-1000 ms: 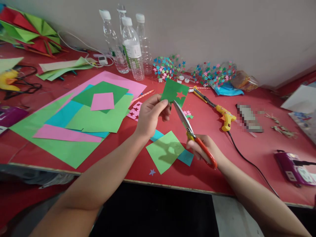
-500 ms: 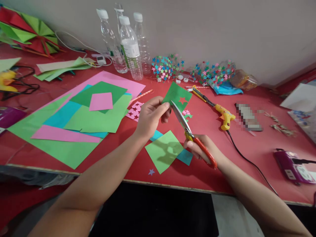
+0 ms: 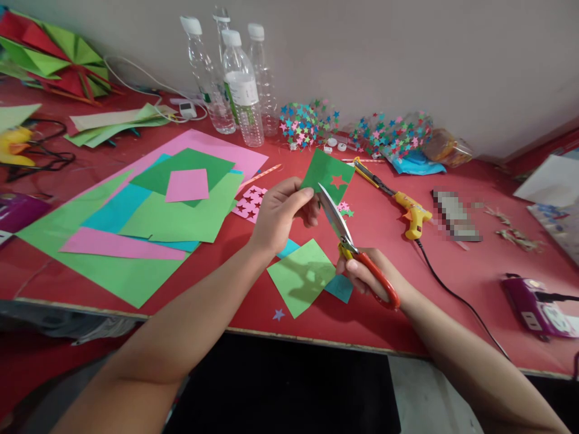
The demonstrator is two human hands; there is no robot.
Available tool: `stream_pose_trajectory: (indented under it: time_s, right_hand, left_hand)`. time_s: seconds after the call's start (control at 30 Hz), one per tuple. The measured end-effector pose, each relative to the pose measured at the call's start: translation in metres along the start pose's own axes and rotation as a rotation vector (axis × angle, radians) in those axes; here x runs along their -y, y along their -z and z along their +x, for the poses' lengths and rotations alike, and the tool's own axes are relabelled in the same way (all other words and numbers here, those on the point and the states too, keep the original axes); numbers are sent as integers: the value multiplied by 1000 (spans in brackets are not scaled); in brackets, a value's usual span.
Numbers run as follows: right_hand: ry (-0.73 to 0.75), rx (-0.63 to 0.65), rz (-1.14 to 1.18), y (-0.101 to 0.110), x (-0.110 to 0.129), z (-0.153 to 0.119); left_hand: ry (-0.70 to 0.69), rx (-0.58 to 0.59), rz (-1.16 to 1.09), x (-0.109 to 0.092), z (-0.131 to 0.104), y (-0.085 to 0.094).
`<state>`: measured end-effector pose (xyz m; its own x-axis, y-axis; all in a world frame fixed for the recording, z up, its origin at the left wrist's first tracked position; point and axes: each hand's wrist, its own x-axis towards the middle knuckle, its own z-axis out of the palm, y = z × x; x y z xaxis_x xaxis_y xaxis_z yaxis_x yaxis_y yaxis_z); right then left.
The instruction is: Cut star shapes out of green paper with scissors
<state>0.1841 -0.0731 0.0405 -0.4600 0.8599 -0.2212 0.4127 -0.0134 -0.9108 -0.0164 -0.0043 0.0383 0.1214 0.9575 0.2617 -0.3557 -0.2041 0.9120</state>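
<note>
Between thumb and fingers, my left hand (image 3: 283,211) pinches a dark green square of paper (image 3: 326,169) with a star-shaped hole through which the red table shows. My right hand (image 3: 368,271) is closed around the red handles of a pair of scissors (image 3: 337,217). Their blades point up and left, with the tips at the paper's lower part. Below the hands lie a light green square (image 3: 301,280) and a blue paper (image 3: 340,288) partly under it. Pink paper with star holes (image 3: 248,204) is beside my left wrist, and small cut stars (image 3: 346,209) lie behind the scissors.
Large coloured sheets (image 3: 181,217) overlap on the left of the red table (image 3: 235,289). Plastic bottles (image 3: 244,90) stand by the wall, near star-covered decorations (image 3: 310,123). A yellow glue gun (image 3: 411,211) with a trailing cord and a purple power strip (image 3: 538,307) are on the right.
The dark green paper and the scissors have shifted slightly, and the blades look a little more closed together. Both hands keep their holds.
</note>
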Motion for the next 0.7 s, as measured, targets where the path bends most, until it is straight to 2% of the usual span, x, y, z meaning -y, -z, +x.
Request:
stream_pose_trajectory:
  time_s: [0.53,0.7]
  right_hand:
    - [-64,-36,-21,1,4,1]
    - [-93,-60,-1,0,1,0]
  left_hand:
    - [-41,1,54,0,1,0]
    - [-16,8,85,0,2,2]
